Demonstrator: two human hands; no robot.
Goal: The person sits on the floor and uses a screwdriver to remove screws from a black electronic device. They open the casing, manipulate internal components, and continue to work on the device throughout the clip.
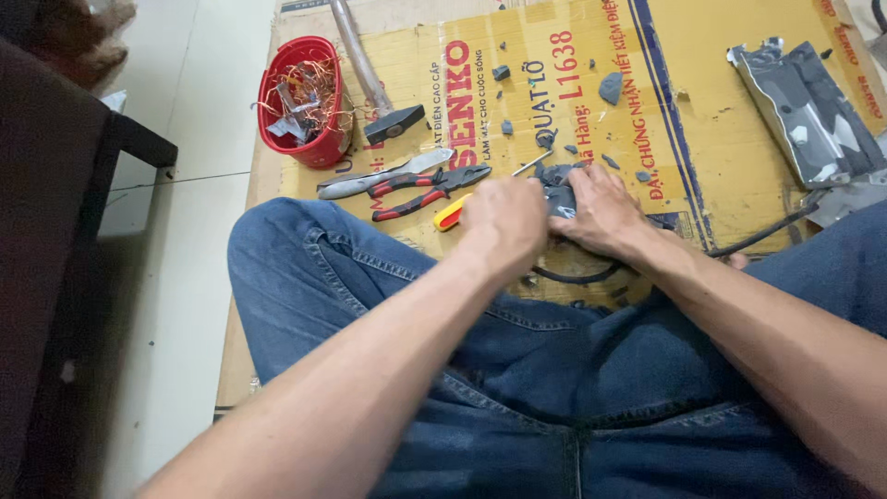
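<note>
Both my hands meet over a dark grey plastic part [557, 192] on the cardboard sheet [721, 139] in front of my knees. My left hand [504, 222] is curled into a fist against the part's left side. My right hand [602, 212] presses on it from the right, fingers spread over its top. Most of the part is hidden under the hands. A screwdriver [450, 215] with a yellow and red handle lies just behind my left hand, its metal shaft pointing up and right. A black cable [573, 275] loops out below the hands.
Red-handled pliers [430, 189] and a grey blade [388, 177] lie left of the hands. Beyond them are a hammer [393, 122] and a red basket [325, 148] of copper wire. Grey plastic chips [610, 88] dot the cardboard. A bent grey sheet [804, 111] lies at the right.
</note>
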